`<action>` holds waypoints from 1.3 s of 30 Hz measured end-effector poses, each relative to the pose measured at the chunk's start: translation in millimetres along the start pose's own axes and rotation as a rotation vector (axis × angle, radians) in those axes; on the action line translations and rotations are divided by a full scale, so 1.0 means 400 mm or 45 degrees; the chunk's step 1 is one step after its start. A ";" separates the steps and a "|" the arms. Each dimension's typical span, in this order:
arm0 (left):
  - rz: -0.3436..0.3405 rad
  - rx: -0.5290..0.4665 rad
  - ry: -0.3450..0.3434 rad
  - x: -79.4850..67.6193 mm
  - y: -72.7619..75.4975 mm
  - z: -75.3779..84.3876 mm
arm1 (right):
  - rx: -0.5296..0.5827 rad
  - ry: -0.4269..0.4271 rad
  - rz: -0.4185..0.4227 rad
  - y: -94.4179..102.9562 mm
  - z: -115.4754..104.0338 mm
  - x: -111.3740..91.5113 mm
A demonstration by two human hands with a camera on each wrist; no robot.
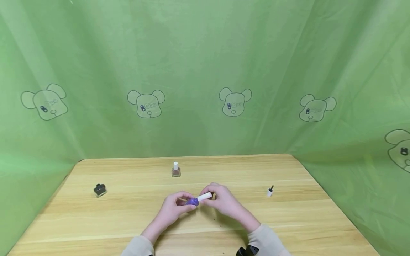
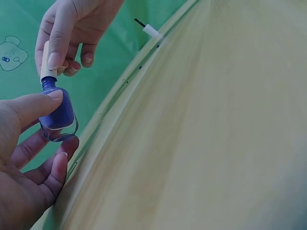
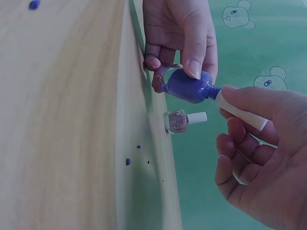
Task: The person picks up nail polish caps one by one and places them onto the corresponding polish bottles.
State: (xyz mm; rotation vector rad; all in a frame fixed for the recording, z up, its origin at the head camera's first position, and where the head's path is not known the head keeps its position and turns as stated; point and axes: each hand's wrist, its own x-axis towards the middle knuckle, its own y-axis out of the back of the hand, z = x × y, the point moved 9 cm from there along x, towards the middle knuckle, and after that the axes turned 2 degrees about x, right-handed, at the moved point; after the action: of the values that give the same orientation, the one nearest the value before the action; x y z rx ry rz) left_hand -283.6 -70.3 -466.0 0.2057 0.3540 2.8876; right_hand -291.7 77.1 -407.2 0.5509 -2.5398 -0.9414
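My left hand [image 1: 170,210] grips a small glass nail polish bottle [image 3: 188,87] of purple polish, thumb on one side and fingers on the other. The bottle is tilted above the table. Between thumb and fingers, my right hand [image 1: 225,202] pinches the white cap [image 3: 244,112] at the bottle's mouth. In both wrist views a purple neck [image 2: 48,83] shows between cap and bottle body. Any brush inside is hidden.
A nail polish bottle with a white cap [image 1: 175,171] stands at the back of the wooden table [image 1: 128,224]. To the left sits a dark, capless bottle [image 1: 100,190]; on the right, a white cap with black brush [image 1: 270,192] points upward. Purple drops [image 3: 128,162] spot the tabletop.
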 end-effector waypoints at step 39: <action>-0.051 -0.160 0.068 0.002 -0.018 -0.011 | 0.462 0.000 -0.071 -0.013 0.016 0.011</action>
State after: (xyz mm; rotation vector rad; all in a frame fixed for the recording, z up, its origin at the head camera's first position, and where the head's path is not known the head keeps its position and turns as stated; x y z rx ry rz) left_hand -283.6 -64.4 -472.1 0.0997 0.1827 2.8678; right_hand -297.3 74.9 -414.4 0.7258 -2.7222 -0.4952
